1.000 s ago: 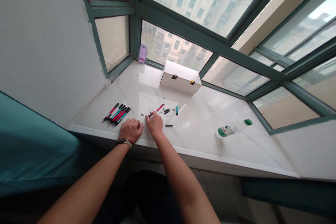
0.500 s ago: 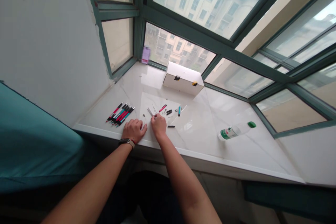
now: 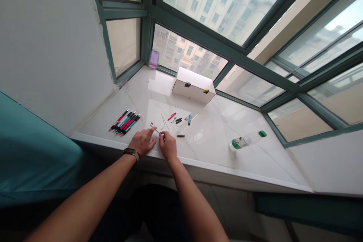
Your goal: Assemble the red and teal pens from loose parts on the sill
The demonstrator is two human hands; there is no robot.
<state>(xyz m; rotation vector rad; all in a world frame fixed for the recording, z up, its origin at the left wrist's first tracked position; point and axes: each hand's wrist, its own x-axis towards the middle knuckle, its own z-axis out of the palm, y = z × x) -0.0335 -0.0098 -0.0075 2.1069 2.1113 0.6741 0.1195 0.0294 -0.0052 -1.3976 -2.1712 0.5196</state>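
My right hand (image 3: 168,146) is closed in a pinch on a slim grey pen part (image 3: 157,131), low over the front of the white counter. My left hand (image 3: 141,141) rests beside it, its index fingertip touching the far portion of that part and its thumb apart. Beyond my hands lie thin pen refills (image 3: 165,119). To their right are a pink pen barrel (image 3: 171,116), small black pen pieces (image 3: 178,120), a teal pen barrel (image 3: 189,120) and a single black piece (image 3: 180,135). Several assembled pens (image 3: 125,122) lie in a row left of my left hand.
A white box (image 3: 193,86) stands against the window at the back. On the right, a clear bottle with a green cap (image 3: 246,140) lies or leans on the counter (image 3: 211,151). A pixelated purple item (image 3: 154,59) sits in the window corner. Teal cloth (image 3: 34,151) hangs at left.
My right hand has drawn back and left toward my left hand with the grey part. My left index finger has stretched out to touch it. The thin refills now show uncovered on the counter.
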